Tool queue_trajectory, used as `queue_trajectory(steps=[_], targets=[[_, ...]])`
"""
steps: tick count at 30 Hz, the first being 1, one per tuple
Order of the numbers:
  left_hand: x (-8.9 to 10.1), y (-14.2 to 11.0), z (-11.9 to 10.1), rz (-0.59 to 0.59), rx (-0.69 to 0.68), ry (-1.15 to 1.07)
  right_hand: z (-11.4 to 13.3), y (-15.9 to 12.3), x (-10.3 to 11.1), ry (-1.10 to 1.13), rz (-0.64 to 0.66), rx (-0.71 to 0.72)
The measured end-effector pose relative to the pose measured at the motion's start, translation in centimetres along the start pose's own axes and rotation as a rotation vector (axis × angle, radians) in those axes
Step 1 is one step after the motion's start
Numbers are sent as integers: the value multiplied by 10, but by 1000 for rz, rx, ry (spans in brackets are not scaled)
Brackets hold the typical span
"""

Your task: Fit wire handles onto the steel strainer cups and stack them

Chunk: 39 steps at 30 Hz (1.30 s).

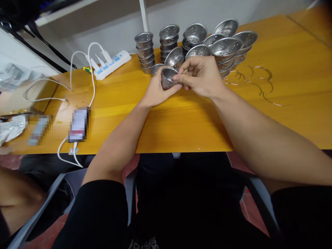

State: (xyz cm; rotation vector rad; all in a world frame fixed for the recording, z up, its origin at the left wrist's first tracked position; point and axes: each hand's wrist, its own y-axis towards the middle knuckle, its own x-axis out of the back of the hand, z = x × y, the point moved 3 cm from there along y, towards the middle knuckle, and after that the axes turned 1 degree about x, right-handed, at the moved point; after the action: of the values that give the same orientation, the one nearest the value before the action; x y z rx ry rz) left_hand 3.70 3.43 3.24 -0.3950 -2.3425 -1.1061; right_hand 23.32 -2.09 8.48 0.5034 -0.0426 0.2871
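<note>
My left hand [155,90] is wrapped round a small perforated metal strainer cup [168,82], its mouth facing up and slightly towards me. At the cup's right rim, my right hand [201,74] has thumb and fingers pinched together. Whether a thin strip is also between those fingertips I cannot make out. Just behind my hands lie a tilted strainer cup [174,58] and another low one [155,69], partly hidden by my left hand. To the right of my right hand, several thin curled metal strips [259,81] are scattered on the table.
Stacked strainer cups [144,52] stand along the back of the wooden table [181,128], with wider strainer bowls [225,48] at their right. Leftward are a white power strip [112,65] with cables, a phone [78,124] and crumpled plastic [12,128]. Another person's limb [20,197] shows lower left.
</note>
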Motion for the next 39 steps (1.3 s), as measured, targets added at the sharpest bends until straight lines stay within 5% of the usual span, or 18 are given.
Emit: queue_trajectory(steps=[22, 28, 33, 39], targets=[[4, 0, 1, 67, -2, -5, 10, -7, -7, -18, -37, 5], [5, 0, 6, -5, -11, 17, 12, -10, -7, -17, -72, -18], [7, -1, 8, -67, -16, 51, 16, -12, 2, -255, -130, 118], [11, -1, 5, -56, -27, 17, 11, -12, 3, -490, -23, 295]])
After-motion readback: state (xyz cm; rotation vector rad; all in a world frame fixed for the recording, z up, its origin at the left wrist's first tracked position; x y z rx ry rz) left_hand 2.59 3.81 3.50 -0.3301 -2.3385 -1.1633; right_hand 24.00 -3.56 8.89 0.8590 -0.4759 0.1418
